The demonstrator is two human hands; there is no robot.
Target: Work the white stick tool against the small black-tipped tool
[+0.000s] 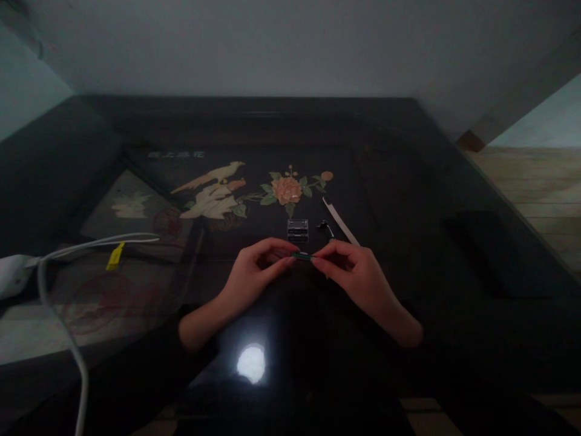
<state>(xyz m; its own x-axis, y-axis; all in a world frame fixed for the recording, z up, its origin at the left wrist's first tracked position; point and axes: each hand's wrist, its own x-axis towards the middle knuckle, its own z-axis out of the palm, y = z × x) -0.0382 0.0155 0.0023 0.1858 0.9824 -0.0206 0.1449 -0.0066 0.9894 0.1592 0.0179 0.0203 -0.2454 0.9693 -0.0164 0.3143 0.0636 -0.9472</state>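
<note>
Between the fingertips of both hands is a small, thin green piece that looks like a circuit board [302,257], seen nearly edge-on. My left hand [261,266] pinches its left end, thumb and forefinger closed. At the opposite end, my right hand [351,266] grips it the same way. Just beyond the fingers lies a small clear-and-dark compartmented case [298,231]. Right of that sits a tiny black part with a pale wire [324,225]. A long, narrow light strip [339,220] slants down behind my right hand, its lower end hidden.
The dark glossy table [254,124] bears an inlaid bird and flower picture. On the left are a white plug block [14,274], a white cable [63,324] and a yellow tag [115,256]. A flat dark object [512,254] lies on the right. A wall stands behind.
</note>
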